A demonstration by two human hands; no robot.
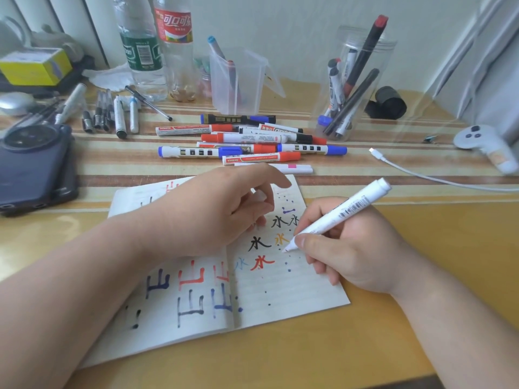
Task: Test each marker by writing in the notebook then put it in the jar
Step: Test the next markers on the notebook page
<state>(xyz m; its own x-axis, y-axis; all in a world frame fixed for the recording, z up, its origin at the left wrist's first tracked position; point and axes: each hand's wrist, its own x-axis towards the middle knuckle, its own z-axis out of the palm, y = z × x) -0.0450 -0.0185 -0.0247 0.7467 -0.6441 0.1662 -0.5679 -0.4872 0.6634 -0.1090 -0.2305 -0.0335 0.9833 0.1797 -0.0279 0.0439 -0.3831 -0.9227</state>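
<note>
An open notebook (pixel 283 293) lies on the table, its pages covered with black, red, blue and orange characters. My right hand (pixel 348 248) grips a white marker (pixel 337 214), tip down on the right page beside an orange character. My left hand (pixel 213 209) rests on the notebook's upper middle, fingers loosely curled; something small and white shows between its fingers, but I cannot tell whether it holds it. A pile of red, blue and black markers (pixel 252 141) lies beyond the notebook. At the back right stands a clear jar (pixel 356 82) with several markers in it.
A clear plastic box (pixel 238 80) holding pens stands behind the pile, beside two bottles (pixel 157 46). Loose pens (pixel 112 113) and a dark phone (pixel 33 164) lie at the left. A white cable (pixel 421 175) and a white controller (pixel 483 144) are at the right.
</note>
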